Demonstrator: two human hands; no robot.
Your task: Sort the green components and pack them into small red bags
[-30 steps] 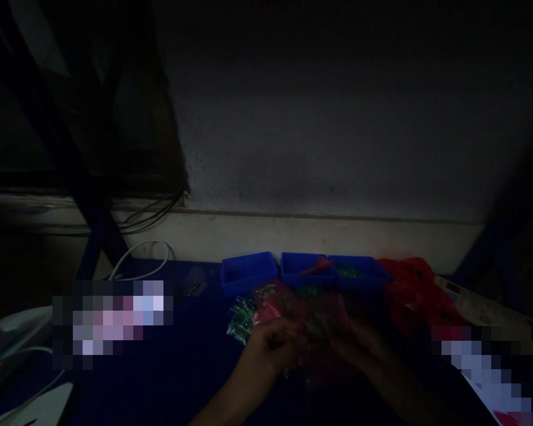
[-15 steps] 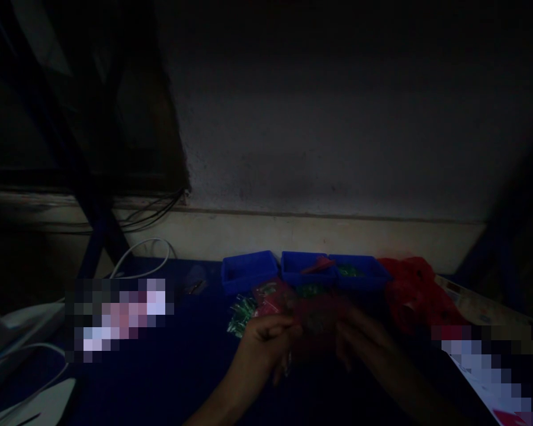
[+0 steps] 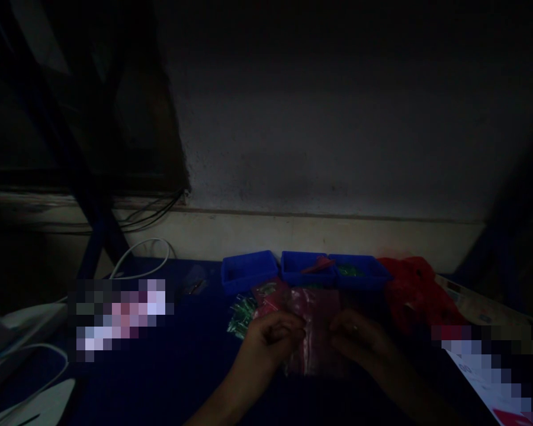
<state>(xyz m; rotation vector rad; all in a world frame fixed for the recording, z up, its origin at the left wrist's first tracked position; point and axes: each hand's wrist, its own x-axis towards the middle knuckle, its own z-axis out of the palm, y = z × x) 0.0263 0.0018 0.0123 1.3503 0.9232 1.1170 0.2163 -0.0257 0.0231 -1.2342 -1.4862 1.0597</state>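
In the head view a clear pinkish plastic bag [image 3: 320, 319] is stretched between my hands over the dark blue table. My left hand [image 3: 270, 343] pinches its left side, thumb against fingers. At its right edge my right hand [image 3: 366, 340] has thumb and fingers closed on the bag, though dimness blurs the contact. Just beyond my left hand lie another pink bag [image 3: 270, 296] with something inside and a pile of shiny green small pieces [image 3: 242, 316], whose kind I cannot make out.
Three blue bins, a left bin [image 3: 249, 272], a middle bin [image 3: 295, 273] with a pink item and a right bin [image 3: 368, 273] with green pieces, stand along the wall. A red plastic bag [image 3: 415, 296] lies right of them. White cables [image 3: 137, 241] run at left.
The bag between my hands has turned and flattened, with its shiny surface now facing up. My right hand has shifted slightly; my left hand stays almost in place.
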